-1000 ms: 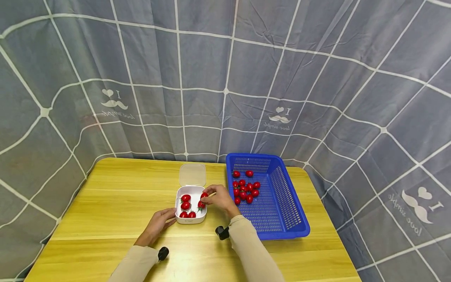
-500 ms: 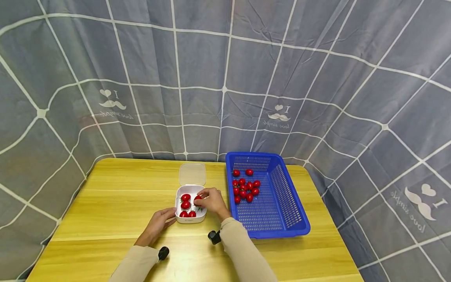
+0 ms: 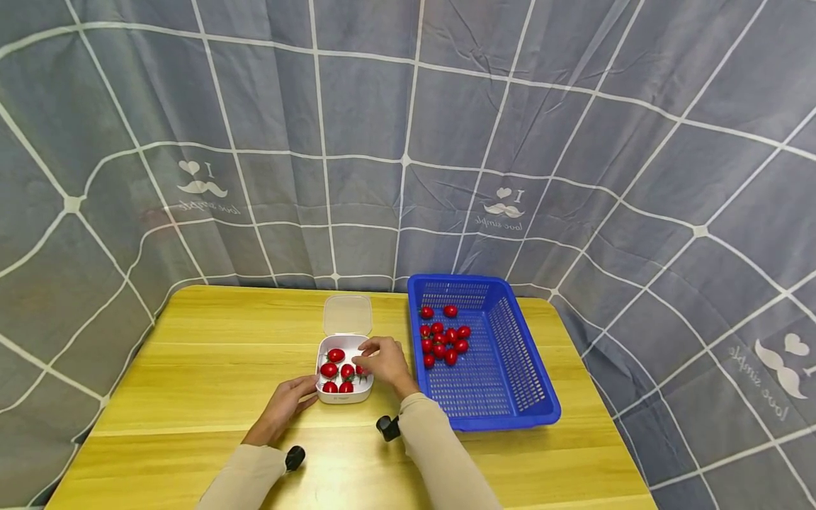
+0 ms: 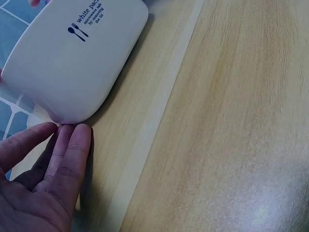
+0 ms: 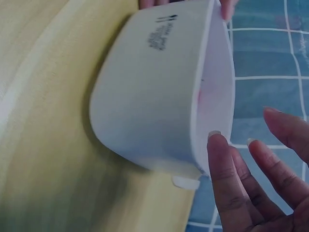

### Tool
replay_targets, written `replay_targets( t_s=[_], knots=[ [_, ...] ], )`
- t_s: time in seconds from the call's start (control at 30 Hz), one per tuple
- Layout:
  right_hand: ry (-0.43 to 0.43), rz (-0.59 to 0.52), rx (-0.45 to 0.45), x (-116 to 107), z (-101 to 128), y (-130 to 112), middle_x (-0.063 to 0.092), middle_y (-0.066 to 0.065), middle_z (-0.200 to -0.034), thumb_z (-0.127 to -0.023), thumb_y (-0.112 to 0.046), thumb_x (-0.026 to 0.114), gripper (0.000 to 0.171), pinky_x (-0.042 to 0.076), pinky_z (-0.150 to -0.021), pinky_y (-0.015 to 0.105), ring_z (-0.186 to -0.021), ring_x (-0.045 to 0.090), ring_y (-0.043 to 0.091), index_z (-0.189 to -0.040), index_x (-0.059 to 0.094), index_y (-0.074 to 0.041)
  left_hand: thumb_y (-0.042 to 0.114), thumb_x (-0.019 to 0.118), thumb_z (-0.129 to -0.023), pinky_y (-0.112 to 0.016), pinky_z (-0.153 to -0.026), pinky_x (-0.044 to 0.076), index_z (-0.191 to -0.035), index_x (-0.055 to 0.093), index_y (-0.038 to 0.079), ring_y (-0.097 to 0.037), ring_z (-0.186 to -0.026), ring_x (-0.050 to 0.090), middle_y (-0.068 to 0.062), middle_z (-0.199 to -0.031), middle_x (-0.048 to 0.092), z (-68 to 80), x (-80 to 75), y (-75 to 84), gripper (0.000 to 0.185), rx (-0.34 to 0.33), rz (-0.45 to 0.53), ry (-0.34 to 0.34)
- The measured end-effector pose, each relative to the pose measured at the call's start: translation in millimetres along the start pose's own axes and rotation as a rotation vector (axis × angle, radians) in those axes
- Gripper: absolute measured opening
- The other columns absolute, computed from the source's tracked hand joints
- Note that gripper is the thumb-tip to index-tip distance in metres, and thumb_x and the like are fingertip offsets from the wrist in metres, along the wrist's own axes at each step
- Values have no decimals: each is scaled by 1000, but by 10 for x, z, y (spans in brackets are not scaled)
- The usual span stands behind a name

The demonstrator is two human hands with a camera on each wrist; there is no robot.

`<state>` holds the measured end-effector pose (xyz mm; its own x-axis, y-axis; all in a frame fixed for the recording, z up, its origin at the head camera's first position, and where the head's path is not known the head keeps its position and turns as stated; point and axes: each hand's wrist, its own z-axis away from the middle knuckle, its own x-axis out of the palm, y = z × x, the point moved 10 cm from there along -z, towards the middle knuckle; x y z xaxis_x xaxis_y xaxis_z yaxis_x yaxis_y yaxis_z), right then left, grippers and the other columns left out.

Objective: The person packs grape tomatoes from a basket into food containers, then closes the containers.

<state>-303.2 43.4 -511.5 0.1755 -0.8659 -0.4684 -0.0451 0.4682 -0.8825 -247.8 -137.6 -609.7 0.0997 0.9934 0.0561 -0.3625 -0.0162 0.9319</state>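
A white box (image 3: 344, 397) on the wooden table (image 3: 191, 354) holds several red cherry tomatoes (image 3: 336, 355). My right hand (image 3: 372, 354) hovers over the box's right side, and the right wrist view shows its fingers (image 5: 227, 179) straight and spread beside the box rim (image 5: 212, 72), holding nothing. My left hand (image 3: 306, 392) rests on the table with straight fingers (image 4: 72, 150) touching the front left corner of the box (image 4: 72, 53). The box's clear lid (image 3: 347, 315) lies just behind it.
A blue plastic basket (image 3: 491, 418) stands right of the box with several more tomatoes (image 3: 446, 340) in its far left part. A grey checked cloth hangs behind and beside the table. Bare wood lies left of the box.
My right hand carried a tomato leftward from the basket side to over the box and let go; that tomato now lies among the others. The left hand has stayed put.
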Motion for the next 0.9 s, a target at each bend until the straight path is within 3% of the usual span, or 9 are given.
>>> replay_targets(
  t_s=[0.07, 0.27, 0.37, 0.57, 0.8, 0.9],
  knots=[
    [-2, -10, -5, -41, -8, -26, 68, 8, -77, -77, -6, 78, 22, 55, -50, 20, -59, 68, 23, -94, 70, 6, 22, 47, -103, -37, -103, 47, -133, 41, -19, -34, -124, 49, -34, -139, 41, -3, 0, 1, 51, -3, 3, 1],
    [-24, -118, 7, -228, -19, -102, 65, 14, -81, -80, 0, 74, 26, 62, -63, 40, -73, 68, 41, -101, 66, 13, 23, 47, -103, -37, -102, 48, -134, 40, -19, -35, -124, 49, -34, -139, 41, -5, -6, 0, 52, -7, 3, 4],
    [-11, -127, 3, -378, -19, -139, 65, 16, -84, -81, -1, 73, 25, 62, -64, 41, -77, 67, 44, -101, 66, 12, 23, 47, -103, -36, -102, 48, -134, 40, -19, -36, -124, 49, -35, -139, 41, -4, -7, 2, 53, -5, -1, 2],
    [41, -202, -2, -685, -35, -74, 66, 21, -90, -84, 0, 71, 25, 62, -64, 35, -77, 69, 35, -104, 65, 12, 23, 47, -103, -36, -102, 48, -133, 41, -19, -36, -125, 49, -35, -139, 40, -4, -7, 3, 52, 0, 3, -4],
    [78, -337, 40, -941, -18, 100, 66, 20, -92, -85, 2, 69, 29, 60, -74, 49, -78, 68, 31, -109, 61, 16, 21, 45, -104, -35, -102, 48, -133, 41, -19, -36, -127, 46, -34, -140, 40, -5, 8, 2, 50, 4, 9, -8],
    [96, -388, 74, -1043, -13, 202, 66, 16, -86, -85, 6, 66, 29, 60, -73, 47, -73, 68, 27, -110, 59, 19, 22, 45, -104, -37, -102, 47, -134, 40, -19, -39, -129, 44, -35, -141, 38, 3, 16, 10, 51, 5, 3, -15]
  ],
)
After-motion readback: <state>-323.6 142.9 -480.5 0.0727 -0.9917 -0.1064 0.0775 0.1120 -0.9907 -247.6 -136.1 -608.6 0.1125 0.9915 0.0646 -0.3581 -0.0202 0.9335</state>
